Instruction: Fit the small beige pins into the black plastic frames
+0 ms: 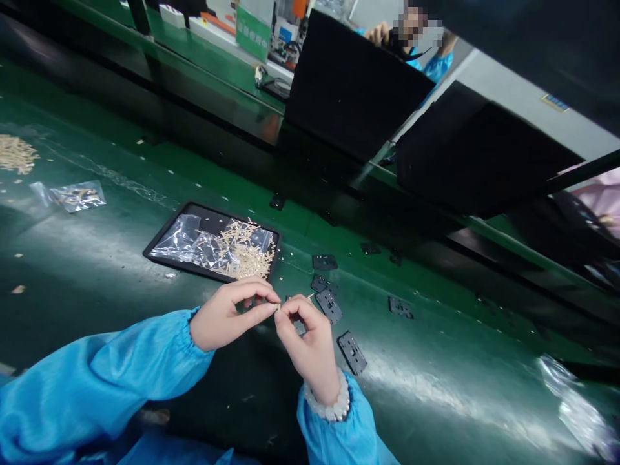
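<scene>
My left hand and my right hand meet at their fingertips over the green table, in front of the black tray. Both are closed in a pinch on a tiny beige piece, mostly covered by the fingers. The black tray holds many small beige pieces and clear plastic bags. Just right of my right hand lie flat black plates with holes, one close by and another nearer the front.
More black plates lie scattered to the right. A beige pile and a filled clear bag are at the left. Crumpled plastic lies at the right edge. Beyond dark panels, a person in blue sleeves is partly visible.
</scene>
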`<act>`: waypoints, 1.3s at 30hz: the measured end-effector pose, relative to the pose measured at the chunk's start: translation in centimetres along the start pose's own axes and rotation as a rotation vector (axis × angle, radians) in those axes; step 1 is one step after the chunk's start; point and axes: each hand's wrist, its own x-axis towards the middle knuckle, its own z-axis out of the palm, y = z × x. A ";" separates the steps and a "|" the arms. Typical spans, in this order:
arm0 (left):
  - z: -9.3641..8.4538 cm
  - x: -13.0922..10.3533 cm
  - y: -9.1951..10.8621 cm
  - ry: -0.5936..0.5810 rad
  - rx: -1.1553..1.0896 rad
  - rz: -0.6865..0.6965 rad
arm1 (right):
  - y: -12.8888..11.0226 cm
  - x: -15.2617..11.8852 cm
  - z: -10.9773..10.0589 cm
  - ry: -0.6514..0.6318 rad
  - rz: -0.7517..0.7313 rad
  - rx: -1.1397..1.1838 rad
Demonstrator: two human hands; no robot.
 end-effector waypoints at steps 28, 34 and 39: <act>-3.2 0.2 -0.3 0.105 0.015 -0.079 | 1.0 3.7 1.5 0.172 -0.082 -0.178; -3.6 1.2 -1.3 0.179 -0.203 -0.320 | 2.4 5.6 1.9 0.003 -0.098 -0.288; -3.6 1.1 -1.6 0.162 -0.201 -0.355 | 1.1 4.5 2.6 0.076 -0.301 -0.208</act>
